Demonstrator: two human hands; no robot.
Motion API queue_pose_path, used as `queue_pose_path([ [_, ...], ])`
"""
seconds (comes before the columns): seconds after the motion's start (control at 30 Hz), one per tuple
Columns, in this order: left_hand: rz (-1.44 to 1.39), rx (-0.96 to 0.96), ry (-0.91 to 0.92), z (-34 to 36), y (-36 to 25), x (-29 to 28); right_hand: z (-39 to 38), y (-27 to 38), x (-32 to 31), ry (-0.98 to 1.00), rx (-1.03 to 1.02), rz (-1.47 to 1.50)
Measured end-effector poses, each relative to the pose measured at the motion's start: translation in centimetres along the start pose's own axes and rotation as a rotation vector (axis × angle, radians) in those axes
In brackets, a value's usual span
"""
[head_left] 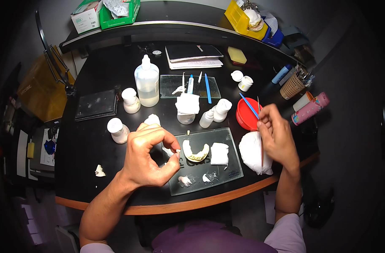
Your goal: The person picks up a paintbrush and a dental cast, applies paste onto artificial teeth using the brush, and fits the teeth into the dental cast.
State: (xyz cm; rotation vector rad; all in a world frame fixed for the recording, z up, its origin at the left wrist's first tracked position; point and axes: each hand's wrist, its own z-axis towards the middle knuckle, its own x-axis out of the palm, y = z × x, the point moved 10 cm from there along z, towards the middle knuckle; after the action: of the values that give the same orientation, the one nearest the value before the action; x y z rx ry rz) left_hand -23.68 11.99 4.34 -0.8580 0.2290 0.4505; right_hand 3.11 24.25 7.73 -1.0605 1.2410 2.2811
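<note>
My left hand (148, 158) is closed in a pinch, with a tiny whitish tooth-like piece (178, 152) between thumb and forefinger. My right hand (277, 137) grips a thin tool with a reddish-brown shaft (262, 157); its upper end rises by the red bowl (243, 117). A blue stick (248, 103) leans in that bowl. Between my hands, a horseshoe-shaped cream dental model (195, 156) lies on a glass slab (205, 188). Beside it are a folded white gauze pad (220, 154), a small yellowish tooth (188, 132) and dabs of white material (185, 181). A white cloth bundle (250, 152) sits below my right hand.
A large squeeze bottle (147, 86), white jars (130, 101) and small bottles (206, 119) stand behind. A second glass slab (170, 86) carries tools. A tool cup (292, 86) and pink bottle (310, 109) stand right; bins (243, 21) line the shelf.
</note>
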Motion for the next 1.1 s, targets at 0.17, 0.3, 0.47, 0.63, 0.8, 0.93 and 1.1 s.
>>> queue_pose_path([
  [0.17, 0.129, 0.044, -0.010, 0.0, -0.3, -0.1, 4.0, -1.9, 0.8, 0.009, 0.065, -0.210],
  [0.3, 0.189, 0.063, -0.011, 0.2, -0.7, 0.2, 4.5, -3.1, 1.7, -0.032, 0.124, -0.330],
  [0.47, 0.210, 0.036, 0.002, -0.2, 0.2, 0.3, 3.9, -3.6, 2.1, -0.094, 0.116, -0.361],
  [0.63, 0.221, 0.019, 0.011, -0.3, 0.2, 0.4, 3.7, -1.5, 1.9, -0.139, -0.025, -0.448],
  [0.8, 0.279, 0.049, 0.028, -0.5, -0.1, 0.9, 1.5, 6.1, 3.2, -0.097, -0.291, 0.008],
  [0.93, 0.252, 0.047, 0.047, -0.5, -0.4, 1.0, -1.2, 12.1, 7.1, 0.100, -0.620, 0.217],
  [1.1, -0.012, -0.108, 0.081, -0.4, 0.8, 1.7, -1.5, 11.8, 8.9, 0.109, -0.734, 0.293],
])
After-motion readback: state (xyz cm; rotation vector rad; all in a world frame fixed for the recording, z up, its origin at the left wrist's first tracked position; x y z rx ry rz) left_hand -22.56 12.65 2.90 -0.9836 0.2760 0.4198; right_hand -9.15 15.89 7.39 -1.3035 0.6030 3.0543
